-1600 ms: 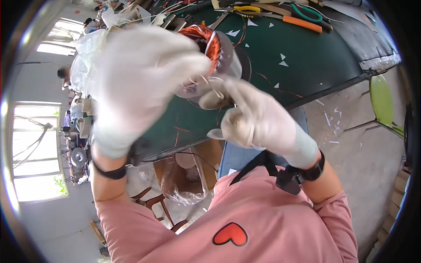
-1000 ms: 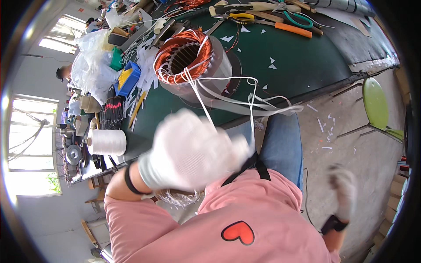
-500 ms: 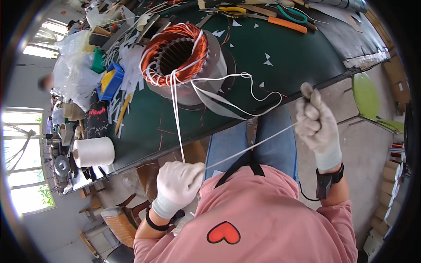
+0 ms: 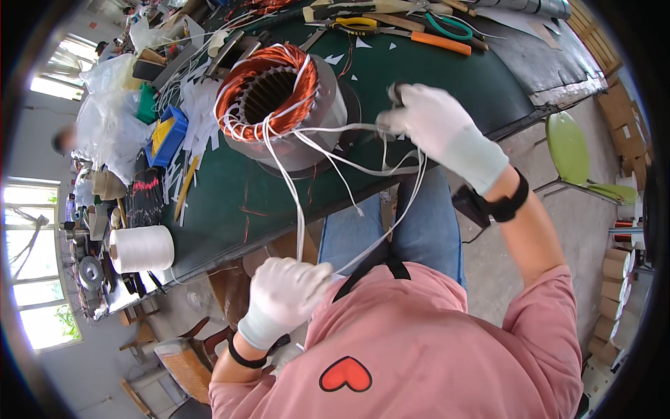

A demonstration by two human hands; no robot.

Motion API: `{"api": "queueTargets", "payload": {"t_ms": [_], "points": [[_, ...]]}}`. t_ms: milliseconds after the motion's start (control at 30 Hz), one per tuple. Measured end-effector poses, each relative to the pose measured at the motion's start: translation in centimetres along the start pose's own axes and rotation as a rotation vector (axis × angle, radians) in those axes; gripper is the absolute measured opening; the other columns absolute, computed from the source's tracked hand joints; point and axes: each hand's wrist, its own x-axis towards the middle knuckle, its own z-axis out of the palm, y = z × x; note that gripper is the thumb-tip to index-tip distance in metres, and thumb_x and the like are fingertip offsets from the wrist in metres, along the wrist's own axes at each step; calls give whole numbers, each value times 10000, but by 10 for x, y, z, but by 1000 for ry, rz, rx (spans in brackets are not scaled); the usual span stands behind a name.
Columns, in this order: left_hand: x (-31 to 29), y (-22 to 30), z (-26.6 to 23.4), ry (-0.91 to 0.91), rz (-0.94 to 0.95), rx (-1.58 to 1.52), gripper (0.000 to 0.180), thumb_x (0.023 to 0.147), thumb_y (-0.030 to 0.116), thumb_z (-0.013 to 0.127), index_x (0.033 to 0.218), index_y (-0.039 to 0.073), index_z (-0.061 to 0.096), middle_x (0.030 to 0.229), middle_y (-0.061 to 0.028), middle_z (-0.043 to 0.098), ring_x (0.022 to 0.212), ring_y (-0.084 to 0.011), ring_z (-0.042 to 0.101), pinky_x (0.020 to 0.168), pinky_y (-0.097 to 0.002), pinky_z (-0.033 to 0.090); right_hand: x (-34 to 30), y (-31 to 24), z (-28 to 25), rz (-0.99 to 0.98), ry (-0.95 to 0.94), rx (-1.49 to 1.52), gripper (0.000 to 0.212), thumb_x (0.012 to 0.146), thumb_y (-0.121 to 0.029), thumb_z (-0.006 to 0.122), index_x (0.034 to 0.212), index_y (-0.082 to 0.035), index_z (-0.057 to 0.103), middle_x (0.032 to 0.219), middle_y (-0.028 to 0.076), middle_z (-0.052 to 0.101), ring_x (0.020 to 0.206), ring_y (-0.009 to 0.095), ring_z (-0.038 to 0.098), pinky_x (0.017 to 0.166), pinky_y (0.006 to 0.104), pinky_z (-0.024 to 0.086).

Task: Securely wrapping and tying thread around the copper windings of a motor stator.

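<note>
A motor stator (image 4: 332, 105) stands upright on the table, its ring of copper windings (image 4: 302, 105) bound with white lacing cord (image 4: 287, 173). From the near side of the windings, strands of the cord run down to my gloved left hand (image 4: 287, 297), which is closed on them in front of my body. My gloved right hand (image 4: 438, 127) is right of the stator, above the table edge. Its fingers are closed on white cord that stretches from the windings; the fingertips are slightly blurred. A slack loop hangs between both hands, and one loose cord end (image 4: 359, 211) dangles over the table edge.
A white cord spool (image 4: 142, 249), a blue box (image 4: 169, 137) and plastic bags (image 4: 112, 126) crowd the left of the green table (image 4: 216, 209). Pliers (image 4: 356, 25), green-handled scissors (image 4: 449, 28) and an orange-handled tool (image 4: 441, 43) lie at the back. A green chair (image 4: 567, 143) stands right.
My right hand has moved left and away from me, over beside the stator. The cord pulled taut between my hands has gone slack. My left hand stays closed in nearly the same place.
</note>
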Motion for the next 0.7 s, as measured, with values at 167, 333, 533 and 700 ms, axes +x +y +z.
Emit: {"api": "queueTargets", "payload": {"t_ms": [167, 333, 533, 700], "points": [[-28, -11, -5, 106, -172, 66, 168, 732, 83, 745, 896, 96, 712, 723, -32, 650, 633, -244, 594, 604, -373, 443, -73, -22, -51, 91, -98, 1487, 408, 871, -43, 759, 1261, 37, 668, 843, 10, 648, 798, 88, 627, 735, 263, 526], [6, -6, -9, -13, -19, 104, 166, 744, 110, 746, 905, 112, 707, 731, -17, 652, 645, -229, 598, 600, -362, 435, -133, -53, -48, -99, 54, 2272, 207, 963, -203, 650, 980, 2, 632, 853, 68, 633, 651, 152, 554, 624, 279, 478], [29, 0, -2, -76, 166, 99, 149, 784, 215, 720, 915, 164, 671, 644, 45, 514, 613, -161, 550, 576, -318, 422, -151, -33, -55, 195, 582, 2014, 181, 972, -108, 634, 1114, -25, 559, 899, 57, 606, 687, 146, 540, 623, 276, 449], [30, 7, 6, 9, 204, 63, 142, 756, 187, 741, 876, 161, 672, 601, 42, 477, 580, -152, 531, 543, -316, 407, -154, -8, -66, 421, 926, 1579, 301, 992, -95, 634, 1257, -39, 503, 864, 15, 520, 699, 113, 471, 643, 270, 403]]}}
